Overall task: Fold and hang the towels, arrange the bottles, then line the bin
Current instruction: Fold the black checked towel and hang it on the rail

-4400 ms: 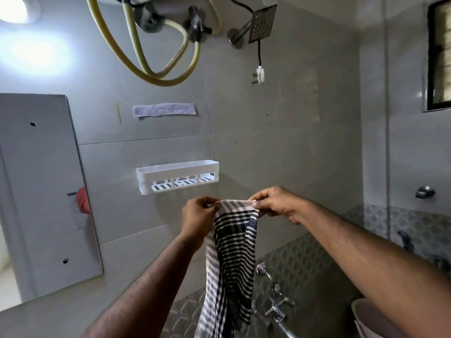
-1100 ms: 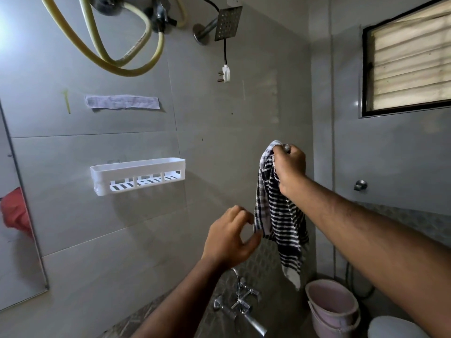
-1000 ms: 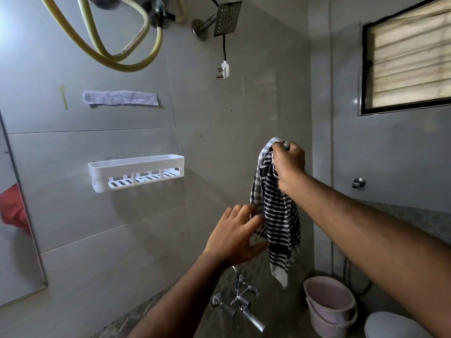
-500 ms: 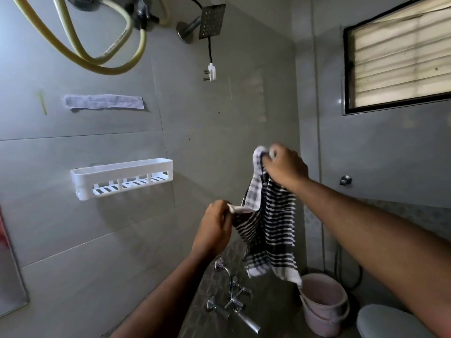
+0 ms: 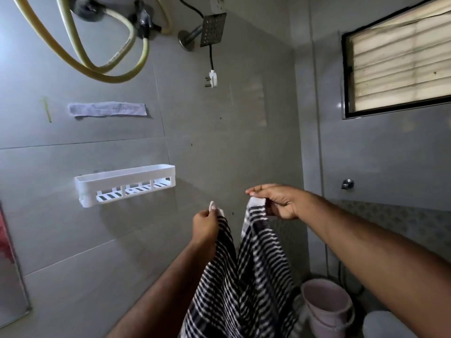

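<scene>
Pinching is what both hands are doing: the left hand [image 5: 204, 222] nips one upper corner of the black-and-white striped cotton towel [image 5: 244, 284] between thumb and fingertips, and the right hand [image 5: 280, 202] holds the other upper corner with its fingers curled round the white hem. Between the two grips the top edge sags into a deep V, so the cloth hangs in two narrow falls that meet just below the hands and run down out of view at the bottom.

To fold it well, the corners probably want drawing apart until that top edge is taut and level, the right grip being a little higher than the left one. Then the two corners can be brought together edge on edge, stripes matching, before the fold is smoothed downward. Holding only by the corners leaves the lower half free to twist, so a short shake may help it fall flat.

Beyond the left hand, up and away on the grey tiled wall, is a white slotted plastic shelf [image 5: 127, 184]. Beyond the right hand, on the side wall, sits a small metal wall peg [image 5: 347, 184], which looks a likely hanging point. Below the right forearm stand stacked pale pink plastic buckets [image 5: 327, 303].
</scene>
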Demonstrator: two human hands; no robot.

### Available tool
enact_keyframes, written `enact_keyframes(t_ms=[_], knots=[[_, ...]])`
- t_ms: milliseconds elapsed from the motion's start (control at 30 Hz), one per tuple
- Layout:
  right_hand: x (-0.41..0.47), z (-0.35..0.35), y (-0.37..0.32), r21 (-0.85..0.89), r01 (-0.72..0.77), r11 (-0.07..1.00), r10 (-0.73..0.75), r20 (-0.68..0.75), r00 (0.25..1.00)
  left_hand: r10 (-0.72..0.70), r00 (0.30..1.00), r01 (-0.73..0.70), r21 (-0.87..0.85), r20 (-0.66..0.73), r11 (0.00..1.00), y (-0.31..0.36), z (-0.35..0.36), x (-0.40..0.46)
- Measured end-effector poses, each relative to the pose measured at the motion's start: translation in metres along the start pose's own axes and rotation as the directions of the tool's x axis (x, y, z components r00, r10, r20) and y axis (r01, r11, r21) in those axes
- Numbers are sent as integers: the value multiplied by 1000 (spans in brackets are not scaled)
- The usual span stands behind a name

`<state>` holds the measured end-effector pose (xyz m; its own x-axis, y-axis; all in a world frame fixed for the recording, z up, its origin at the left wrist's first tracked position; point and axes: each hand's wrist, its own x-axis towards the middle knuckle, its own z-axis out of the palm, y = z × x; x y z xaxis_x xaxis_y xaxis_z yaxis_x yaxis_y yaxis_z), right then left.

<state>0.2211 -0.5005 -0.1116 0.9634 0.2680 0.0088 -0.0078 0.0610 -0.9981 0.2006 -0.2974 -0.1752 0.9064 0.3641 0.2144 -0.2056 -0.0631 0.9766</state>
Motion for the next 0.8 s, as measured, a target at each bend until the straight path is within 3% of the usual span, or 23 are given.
enact_keyframes(t_ms=[133, 267, 567, 800], knots=[[5, 34, 6, 179, 69, 982, -74, 20, 997, -37, 992, 52, -124, 121, 991, 6, 17, -14], [5, 53, 8, 185, 83, 979, -101, 89, 991, -57, 988, 84, -197, 141, 977, 18, 24, -29], [-5, 40, 9, -180, 360, 916, -293, 316, 903, -10, 954, 79, -217, 301, 973, 16, 12, -32], [-7, 36, 10, -272, 455, 848, -343, 372, 862, -31, 928, 158, -317, 373, 935, 19, 10, -34]])
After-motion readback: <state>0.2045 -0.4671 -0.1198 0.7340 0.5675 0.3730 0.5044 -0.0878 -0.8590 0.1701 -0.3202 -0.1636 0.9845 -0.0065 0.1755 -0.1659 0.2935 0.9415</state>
